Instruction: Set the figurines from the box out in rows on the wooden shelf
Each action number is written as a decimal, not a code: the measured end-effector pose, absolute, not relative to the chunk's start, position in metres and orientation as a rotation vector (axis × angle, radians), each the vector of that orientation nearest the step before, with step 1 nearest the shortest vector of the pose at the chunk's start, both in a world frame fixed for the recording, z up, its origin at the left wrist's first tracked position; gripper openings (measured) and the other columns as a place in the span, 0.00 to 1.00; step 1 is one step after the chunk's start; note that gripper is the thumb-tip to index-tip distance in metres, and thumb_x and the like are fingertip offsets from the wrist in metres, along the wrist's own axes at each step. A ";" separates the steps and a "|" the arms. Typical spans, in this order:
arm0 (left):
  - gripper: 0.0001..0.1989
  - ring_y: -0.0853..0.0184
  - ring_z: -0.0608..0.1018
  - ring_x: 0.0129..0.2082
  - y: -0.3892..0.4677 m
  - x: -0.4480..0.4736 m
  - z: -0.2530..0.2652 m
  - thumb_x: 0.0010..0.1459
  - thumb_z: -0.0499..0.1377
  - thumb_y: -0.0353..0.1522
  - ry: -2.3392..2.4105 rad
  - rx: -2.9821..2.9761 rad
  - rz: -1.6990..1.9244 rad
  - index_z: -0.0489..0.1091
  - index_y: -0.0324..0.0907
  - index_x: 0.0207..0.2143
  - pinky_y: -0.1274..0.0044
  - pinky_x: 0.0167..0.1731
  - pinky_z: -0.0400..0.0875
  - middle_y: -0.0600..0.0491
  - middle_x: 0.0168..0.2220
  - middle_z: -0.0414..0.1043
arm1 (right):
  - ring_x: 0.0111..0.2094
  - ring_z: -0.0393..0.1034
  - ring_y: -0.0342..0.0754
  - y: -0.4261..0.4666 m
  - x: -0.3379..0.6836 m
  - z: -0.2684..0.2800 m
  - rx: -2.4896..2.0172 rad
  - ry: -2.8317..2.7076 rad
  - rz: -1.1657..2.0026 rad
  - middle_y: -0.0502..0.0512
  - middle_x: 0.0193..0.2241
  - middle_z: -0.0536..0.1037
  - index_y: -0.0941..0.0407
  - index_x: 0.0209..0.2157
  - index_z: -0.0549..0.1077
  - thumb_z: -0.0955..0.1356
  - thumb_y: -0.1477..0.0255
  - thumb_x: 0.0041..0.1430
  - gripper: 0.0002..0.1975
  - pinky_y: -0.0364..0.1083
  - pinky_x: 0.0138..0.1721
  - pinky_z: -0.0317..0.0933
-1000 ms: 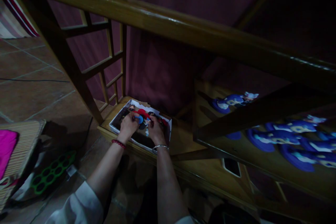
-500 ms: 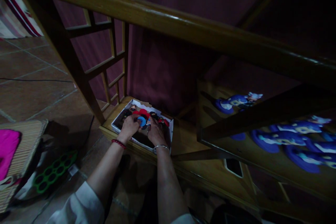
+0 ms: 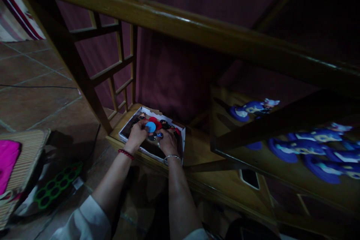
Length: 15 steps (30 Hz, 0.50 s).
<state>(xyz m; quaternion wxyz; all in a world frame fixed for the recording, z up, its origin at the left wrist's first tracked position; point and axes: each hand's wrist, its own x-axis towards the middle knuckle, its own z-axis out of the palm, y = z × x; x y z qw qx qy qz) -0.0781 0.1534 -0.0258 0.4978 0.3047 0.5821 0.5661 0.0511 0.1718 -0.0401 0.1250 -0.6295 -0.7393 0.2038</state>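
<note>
Blue disc (image 3: pixel 151 126): turned more fully into view than half a second ago, and a touch farther from the person; it sits inside the box, at the left hand's fingertips.
Left hand (image 3: pixel 137 133): pinching the blue disc at its left edge (a red bead bracelet (image 3: pixel 125 153) circles the wrist).
Right hand (image 3: pixel 168 141): fingers now more curled and drawn slightly nearer the person, closed around a small blue-and-dark piece (image 3: pixel 159 135); whether that piece joins the disc, I cannot tell. A silver bracelet (image 3: pixel 172 156) rings this wrist.
White cardboard box (image 3: pixel 182 137): under and around both grips, resting on the wooden shelf (image 3: pixel 197 146).
Red pieces (image 3: pixel 155 122): in the box, just beyond the blue disc.
Dark-haired figurine (image 3: pixel 143 115): in the box too, beyond the left hand, near the far left corner.
Purple-blue figurines (image 3: pixel 303 148): well to the right of the right hand's grip, on another wooden surface (several, partly hidden by a beam).
Green ring-holed holder (image 3: pixel 56 186): on the tiled floor, well left of the left hand.
Pink cloth (image 3: pixel 8 161): farther left of that grip, on a woven mat (image 3: pixel 36 146).
</note>
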 end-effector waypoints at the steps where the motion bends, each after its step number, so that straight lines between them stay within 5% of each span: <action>1: 0.11 0.69 0.73 0.28 0.153 -0.078 -0.025 0.45 0.54 0.20 1.410 0.728 1.371 0.67 0.37 0.34 0.76 0.27 0.73 0.51 0.30 0.69 | 0.36 0.64 0.45 0.172 0.052 -0.040 -1.827 -2.151 0.599 0.54 0.37 0.68 0.52 0.33 0.71 0.67 0.73 0.46 0.09 0.43 0.39 0.55; 10: 0.13 0.69 0.72 0.29 0.153 -0.078 -0.020 0.45 0.53 0.19 1.412 0.701 1.389 0.67 0.36 0.35 0.74 0.28 0.73 0.50 0.31 0.68 | 0.37 0.66 0.46 0.175 0.059 -0.029 -1.749 -1.865 0.699 0.51 0.34 0.74 0.51 0.38 0.69 0.62 0.67 0.51 0.11 0.45 0.38 0.57; 15: 0.15 0.69 0.71 0.30 0.152 -0.076 -0.019 0.44 0.53 0.19 1.391 0.674 1.417 0.67 0.36 0.36 0.76 0.28 0.73 0.50 0.32 0.67 | 0.27 0.68 0.44 0.181 0.061 -0.034 -1.540 -1.448 1.081 0.49 0.29 0.74 0.51 0.42 0.68 0.61 0.62 0.51 0.17 0.43 0.29 0.61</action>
